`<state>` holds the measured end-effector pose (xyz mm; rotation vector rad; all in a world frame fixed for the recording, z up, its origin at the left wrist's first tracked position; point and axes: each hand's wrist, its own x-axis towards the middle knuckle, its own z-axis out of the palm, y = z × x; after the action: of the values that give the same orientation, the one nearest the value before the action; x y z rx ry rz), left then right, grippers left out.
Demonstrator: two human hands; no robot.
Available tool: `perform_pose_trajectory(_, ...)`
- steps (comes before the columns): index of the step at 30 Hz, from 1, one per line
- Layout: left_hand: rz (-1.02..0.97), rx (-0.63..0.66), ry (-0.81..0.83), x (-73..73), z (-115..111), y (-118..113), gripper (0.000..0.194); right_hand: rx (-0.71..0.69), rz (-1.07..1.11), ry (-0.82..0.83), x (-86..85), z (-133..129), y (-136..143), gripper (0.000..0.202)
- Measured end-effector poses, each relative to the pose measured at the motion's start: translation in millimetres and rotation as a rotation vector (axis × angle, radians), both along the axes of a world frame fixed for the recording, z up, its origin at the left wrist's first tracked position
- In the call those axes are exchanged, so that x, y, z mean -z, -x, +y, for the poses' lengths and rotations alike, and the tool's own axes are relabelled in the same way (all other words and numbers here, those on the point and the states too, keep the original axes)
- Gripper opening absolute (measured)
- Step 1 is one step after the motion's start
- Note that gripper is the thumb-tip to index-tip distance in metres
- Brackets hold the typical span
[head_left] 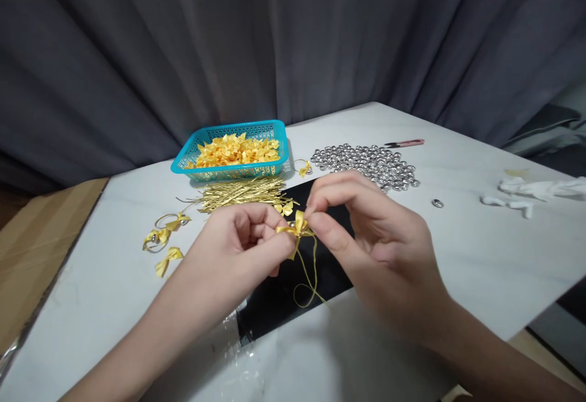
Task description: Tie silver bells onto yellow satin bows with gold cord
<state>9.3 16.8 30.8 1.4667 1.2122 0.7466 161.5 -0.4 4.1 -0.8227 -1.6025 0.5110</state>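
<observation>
My left hand (pixel 251 243) pinches a yellow ribbon bow (pixel 300 225) between thumb and fingers, near the middle of the view. On the bow's other side, my right hand (pixel 370 237) has its thumb and forefinger closed on the ribbon's right part. A small silver piece shows at the bow's centre, partly covered by my left fingers. A thin gold cord (pixel 315 268) hangs from the bow in a loop. Beneath both hands lies a black sheet (pixel 284 298). Another yellow bow (pixel 286 208) rests just behind my left fingers.
Yellow bows fill a blue basket (pixel 229 173) at the back. Gold cords (pixel 242 193) lie before it, silver pieces (pixel 375 164) to the right, with pink-handled snips (pixel 407 143) beyond. Several finished-looking bows (pixel 155 238) lie left. White cloth (pixel 544 188) is far right.
</observation>
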Motion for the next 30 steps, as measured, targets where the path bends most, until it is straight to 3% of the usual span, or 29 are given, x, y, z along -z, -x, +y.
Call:
perform_pose_trajectory(7,0.045,-0.007,-0.024,-3.6,-3,1,0.010,-0.009,-0.036,-0.047,-3.8,-2,-2,0.011)
perform_pose_trajectory(15,0.017,-0.026,-0.026,-1.7,-4,-2,0.017,-0.085,0.042,0.075,8.6,6,4,0.008)
perform_pose_trajectory(18,-0.008,-0.018,-0.016,0.8,-2,-3,0.018,-0.072,-0.003,0.019,9.1,9,3,0.011)
perform_pose_trajectory(22,-0.039,-0.019,-0.008,2.0,-2,-3,0.014,0.020,-0.115,-0.171,7.2,7,0,0.013)
perform_pose_trajectory(25,-0.022,-0.016,-0.014,4.3,1,-4,0.013,0.100,-0.154,-0.225,6.9,5,0,0.014)
perform_pose_trajectory(30,0.089,-0.092,-0.057,23.6,21,-4,0.016,0.189,-0.144,-0.257,-5.2,4,-6,0.017)
